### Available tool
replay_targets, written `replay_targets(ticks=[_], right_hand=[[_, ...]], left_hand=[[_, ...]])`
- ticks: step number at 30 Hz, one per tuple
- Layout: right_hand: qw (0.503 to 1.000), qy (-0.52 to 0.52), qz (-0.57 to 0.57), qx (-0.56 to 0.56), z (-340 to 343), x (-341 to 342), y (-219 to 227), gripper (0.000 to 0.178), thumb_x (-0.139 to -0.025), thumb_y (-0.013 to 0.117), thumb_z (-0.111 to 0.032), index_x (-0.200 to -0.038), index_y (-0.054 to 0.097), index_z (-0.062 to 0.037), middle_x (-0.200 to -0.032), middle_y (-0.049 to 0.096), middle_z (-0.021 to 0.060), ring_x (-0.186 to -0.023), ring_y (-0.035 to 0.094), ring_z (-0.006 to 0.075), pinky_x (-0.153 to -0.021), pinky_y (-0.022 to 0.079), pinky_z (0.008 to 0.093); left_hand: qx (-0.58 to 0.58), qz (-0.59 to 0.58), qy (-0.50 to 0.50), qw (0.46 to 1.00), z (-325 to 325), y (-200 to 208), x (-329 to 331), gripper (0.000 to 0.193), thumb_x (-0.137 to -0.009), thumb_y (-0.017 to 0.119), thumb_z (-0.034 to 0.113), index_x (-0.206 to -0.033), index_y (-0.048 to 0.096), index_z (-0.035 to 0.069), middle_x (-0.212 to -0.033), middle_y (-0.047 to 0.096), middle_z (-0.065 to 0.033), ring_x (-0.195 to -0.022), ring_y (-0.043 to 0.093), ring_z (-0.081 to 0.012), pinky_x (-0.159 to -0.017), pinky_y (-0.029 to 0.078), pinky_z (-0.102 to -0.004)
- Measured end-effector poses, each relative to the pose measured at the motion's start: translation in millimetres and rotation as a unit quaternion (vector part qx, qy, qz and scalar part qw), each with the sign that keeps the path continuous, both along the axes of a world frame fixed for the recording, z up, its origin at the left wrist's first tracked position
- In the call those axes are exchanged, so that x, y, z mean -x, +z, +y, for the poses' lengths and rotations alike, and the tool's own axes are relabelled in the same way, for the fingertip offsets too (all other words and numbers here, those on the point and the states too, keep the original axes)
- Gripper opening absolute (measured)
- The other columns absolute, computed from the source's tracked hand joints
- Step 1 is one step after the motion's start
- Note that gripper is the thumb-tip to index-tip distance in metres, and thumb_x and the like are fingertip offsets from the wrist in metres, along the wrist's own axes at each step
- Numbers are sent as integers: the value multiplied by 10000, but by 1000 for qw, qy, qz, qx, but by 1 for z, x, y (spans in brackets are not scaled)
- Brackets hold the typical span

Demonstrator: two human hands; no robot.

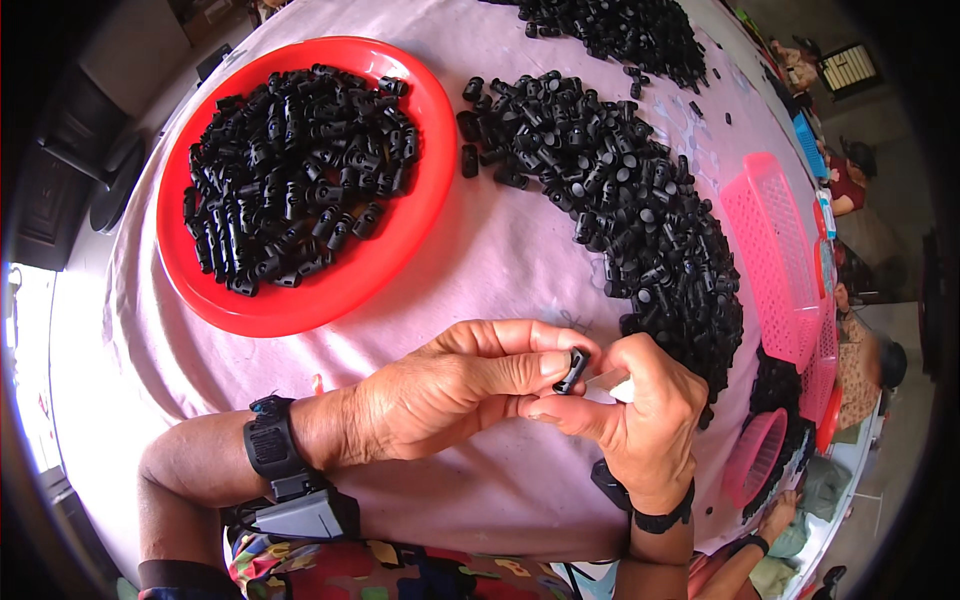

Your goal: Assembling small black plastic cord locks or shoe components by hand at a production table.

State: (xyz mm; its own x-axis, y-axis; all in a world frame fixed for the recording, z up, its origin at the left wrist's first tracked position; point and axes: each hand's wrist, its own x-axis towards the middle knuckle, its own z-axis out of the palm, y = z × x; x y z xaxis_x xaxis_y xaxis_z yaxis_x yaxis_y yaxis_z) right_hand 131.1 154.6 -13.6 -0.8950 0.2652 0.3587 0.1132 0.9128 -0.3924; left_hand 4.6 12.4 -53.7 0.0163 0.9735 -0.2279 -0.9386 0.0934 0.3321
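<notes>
- Black part [571,371]: below right of frame centre, long axis slanting lower left to upper right.
- Left hand [425,398] pinches it.
- Right hand [650,420] curled just right; can't tell its grip.

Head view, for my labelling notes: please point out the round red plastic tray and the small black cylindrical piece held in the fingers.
Round red plastic tray [268,319], head view: bare lower rim.
Small black cylindrical piece [571,371], head view: middle of its body.
</notes>
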Motion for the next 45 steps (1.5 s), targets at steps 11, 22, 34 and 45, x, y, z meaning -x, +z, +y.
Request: replay_targets(ticks=[11, 22, 34, 45], right_hand=[[999, -2, -30, -20, 1, -1, 1, 575, -646, 758, -593, -647, 465, -99, -563, 523, 32, -470, 556, 214, -434, 458, 325], [996, -10, -22, -82, 1, -2, -1, 598, -656, 736, -622, -610, 426, -113, -529, 458, 23, -431, 497, 201, -404, 430, 326], [995, -6, -12, -103, 1, -1, -1, 611, -669, 717, -635, -591, 409, -113, -514, 428, 25, -431, 484, 193, -396, 418, 317], [991, -5, -6, -131, 1, 0, -2, 631, -671, 693, -664, -587, 384, -119, -506, 411, 16, -426, 476, 182, -389, 412, 307]], left_hand=[[12, 14, -9, 1000, 1, 1, -1, 315, -941, 585, 189, -1218, 597, 40, -1143, 619, -47, -1093, 558, -145, -981, 432, -324], [10, 28, -6, 1000, 2, 2, -1, 305, -948, 575, 192, -1210, 600, 36, -1129, 619, -44, -1081, 557, -136, -976, 430, -322], [12, 58, -12, 998, 2, 0, -1, 291, -954, 568, 186, -1195, 606, 29, -1108, 619, -44, -1033, 570, -127, -962, 445, -319], [14, 31, -18, 999, 1, 3, 0, 293, -963, 549, 179, -1201, 594, 14, -1113, 621, -52, -1059, 576, -140, -985, 443, -330]])
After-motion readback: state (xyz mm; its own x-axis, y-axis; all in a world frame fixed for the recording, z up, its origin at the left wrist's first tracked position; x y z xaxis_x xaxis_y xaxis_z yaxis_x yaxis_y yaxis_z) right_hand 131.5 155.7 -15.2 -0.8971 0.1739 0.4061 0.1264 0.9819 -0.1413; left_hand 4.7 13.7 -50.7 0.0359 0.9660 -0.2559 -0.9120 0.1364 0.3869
